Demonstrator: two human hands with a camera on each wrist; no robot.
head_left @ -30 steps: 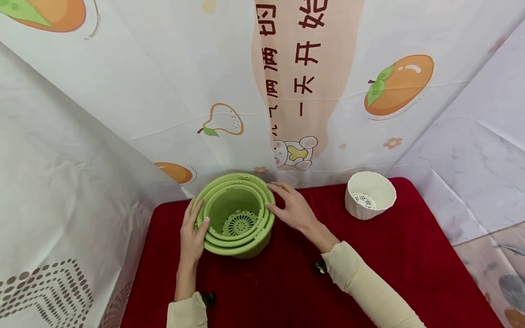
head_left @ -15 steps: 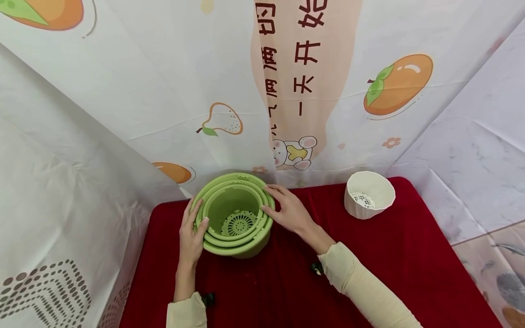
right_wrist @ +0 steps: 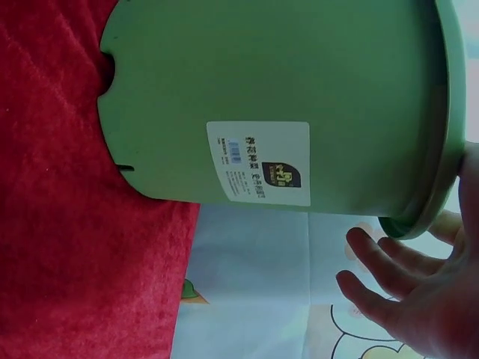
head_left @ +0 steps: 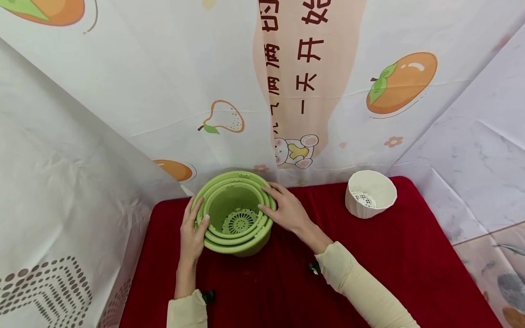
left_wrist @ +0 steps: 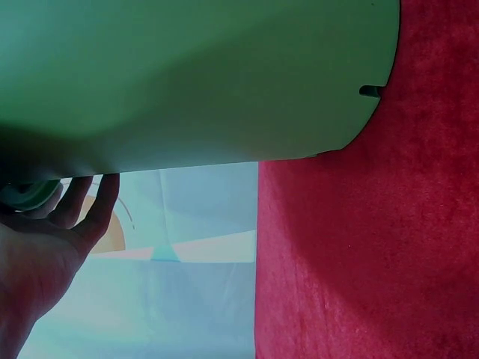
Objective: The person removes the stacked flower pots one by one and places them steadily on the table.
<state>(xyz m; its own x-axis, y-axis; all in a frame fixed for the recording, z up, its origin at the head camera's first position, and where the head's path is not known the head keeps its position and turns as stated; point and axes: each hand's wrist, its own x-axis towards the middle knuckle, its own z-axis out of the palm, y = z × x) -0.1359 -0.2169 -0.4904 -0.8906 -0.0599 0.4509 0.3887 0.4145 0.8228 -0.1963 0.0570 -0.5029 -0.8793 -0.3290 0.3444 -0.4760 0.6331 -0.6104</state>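
The nested green flower pots (head_left: 234,214) stand at the back left of the red desk (head_left: 369,273), well left of the white pot (head_left: 370,194), both hands, left (head_left: 192,232) and right (head_left: 287,209), curled over the rims, where uneven pull could jam or tip them.

Left hand (head_left: 192,234) and right hand (head_left: 287,210) gripping nested green pots (head_left: 234,214), white pot (head_left: 370,193) well apart, red cloth (head_left: 389,255)
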